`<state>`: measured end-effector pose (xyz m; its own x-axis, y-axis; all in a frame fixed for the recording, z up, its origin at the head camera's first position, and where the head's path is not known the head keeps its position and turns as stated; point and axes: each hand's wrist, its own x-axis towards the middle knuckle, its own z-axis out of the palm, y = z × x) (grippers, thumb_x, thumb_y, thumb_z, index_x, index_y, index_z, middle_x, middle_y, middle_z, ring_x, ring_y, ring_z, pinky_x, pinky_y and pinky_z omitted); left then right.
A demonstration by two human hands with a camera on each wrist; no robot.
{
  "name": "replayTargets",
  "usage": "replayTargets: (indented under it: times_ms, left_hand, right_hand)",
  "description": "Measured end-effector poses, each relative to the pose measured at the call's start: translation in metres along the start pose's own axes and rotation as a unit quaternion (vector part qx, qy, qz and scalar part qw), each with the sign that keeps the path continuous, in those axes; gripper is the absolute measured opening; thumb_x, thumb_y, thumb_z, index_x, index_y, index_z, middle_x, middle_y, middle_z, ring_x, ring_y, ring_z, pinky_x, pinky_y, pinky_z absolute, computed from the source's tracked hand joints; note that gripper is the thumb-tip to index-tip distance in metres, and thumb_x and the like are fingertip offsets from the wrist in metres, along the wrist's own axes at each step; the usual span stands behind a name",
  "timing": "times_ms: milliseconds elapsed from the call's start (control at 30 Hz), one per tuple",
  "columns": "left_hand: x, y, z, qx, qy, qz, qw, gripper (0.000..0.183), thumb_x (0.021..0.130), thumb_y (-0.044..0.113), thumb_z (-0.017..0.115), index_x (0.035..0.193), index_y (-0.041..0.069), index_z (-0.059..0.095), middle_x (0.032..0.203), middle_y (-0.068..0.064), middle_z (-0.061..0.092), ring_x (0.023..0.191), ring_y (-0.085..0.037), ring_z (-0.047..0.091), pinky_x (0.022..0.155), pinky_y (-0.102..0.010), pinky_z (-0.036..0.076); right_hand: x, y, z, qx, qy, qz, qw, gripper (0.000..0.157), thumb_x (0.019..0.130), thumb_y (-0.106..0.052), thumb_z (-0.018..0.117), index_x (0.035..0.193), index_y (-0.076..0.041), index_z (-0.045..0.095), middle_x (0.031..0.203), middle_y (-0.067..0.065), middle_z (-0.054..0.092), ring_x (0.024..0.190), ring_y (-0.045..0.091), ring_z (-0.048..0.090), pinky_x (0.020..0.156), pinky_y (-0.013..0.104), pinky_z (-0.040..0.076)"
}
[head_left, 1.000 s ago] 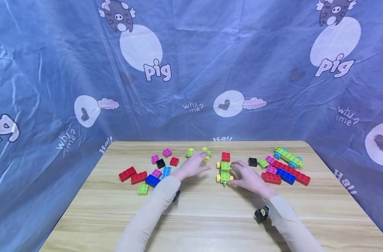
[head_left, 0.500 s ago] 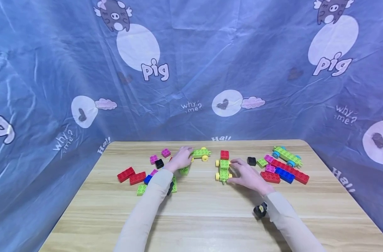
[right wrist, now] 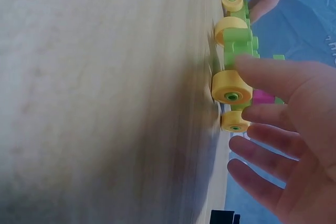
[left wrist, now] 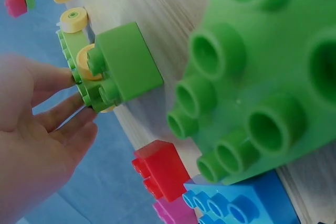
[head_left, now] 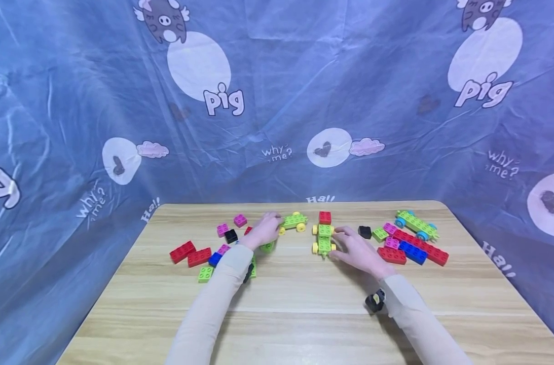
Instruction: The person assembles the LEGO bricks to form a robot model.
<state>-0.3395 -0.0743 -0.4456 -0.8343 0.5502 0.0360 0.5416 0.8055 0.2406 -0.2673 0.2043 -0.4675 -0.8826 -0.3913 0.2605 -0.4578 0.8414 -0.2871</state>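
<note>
In the head view my left hand [head_left: 265, 230] holds the left end of a green toy car base [head_left: 295, 221] with yellow wheels. The left wrist view shows its thumb and fingers pinching the studded edge of the base. To the right, a second green car base [head_left: 324, 246] with yellow wheels points away from me, a red brick [head_left: 325, 218] at its far end. My right hand [head_left: 359, 252] grips this base along its right side, thumb near the closer wheel and forefinger by the farther one. Magenta shows behind its wheels [right wrist: 232, 88] in the right wrist view.
Left of the left hand lie red bricks [head_left: 182, 252], a lime brick [head_left: 206, 275], a black brick [head_left: 231, 235] and magenta bricks. A blue-wheeled green car base [head_left: 415, 225] and red, blue and magenta bricks lie right. A green brick [left wrist: 128, 61] stands near the left fingers.
My left hand has moved left from over the first car base to its left end, and the base has since turned slightly. The second base with its red brick has slid away from me.
</note>
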Motion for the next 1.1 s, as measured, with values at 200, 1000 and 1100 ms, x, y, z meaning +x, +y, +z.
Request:
replayTargets:
  times_ms: [200,1000,1100]
  left_hand:
    - [-0.001,0.005,0.0,0.016,0.002,0.012,0.9998,0.035,0.094,0.008,0.052,0.128,0.003,0.056,0.131,-0.017,0.052,0.124,-0.031,0.046,0.11,-0.041,0.037]
    - [-0.017,0.027,0.005,0.065,0.016,0.058,0.9961,0.041,0.084,0.019,0.069,0.123,0.008,0.06,0.116,-0.01,0.059,0.106,-0.022,0.055,0.094,-0.034,0.048]
    - [-0.02,0.027,0.006,0.069,0.016,0.058,0.9957,0.043,0.084,0.022,0.069,0.124,0.009,0.059,0.117,-0.009,0.059,0.107,-0.021,0.054,0.096,-0.034,0.047]
  right_hand:
    - [0.001,0.0,0.0,-0.001,0.007,-0.007,1.0,0.05,0.079,-0.036,0.072,0.118,-0.005,0.063,0.129,0.018,0.054,0.111,0.034,0.058,0.088,0.049,0.052]
    - [-0.002,-0.001,-0.005,-0.004,0.023,-0.011,1.0,0.038,0.08,-0.033,0.072,0.108,-0.007,0.068,0.124,0.018,0.058,0.108,0.033,0.059,0.088,0.049,0.052]
    - [-0.004,-0.004,-0.008,-0.003,0.027,-0.013,1.0,0.038,0.081,-0.032,0.072,0.108,-0.007,0.068,0.121,0.016,0.06,0.107,0.032,0.06,0.088,0.048,0.053]
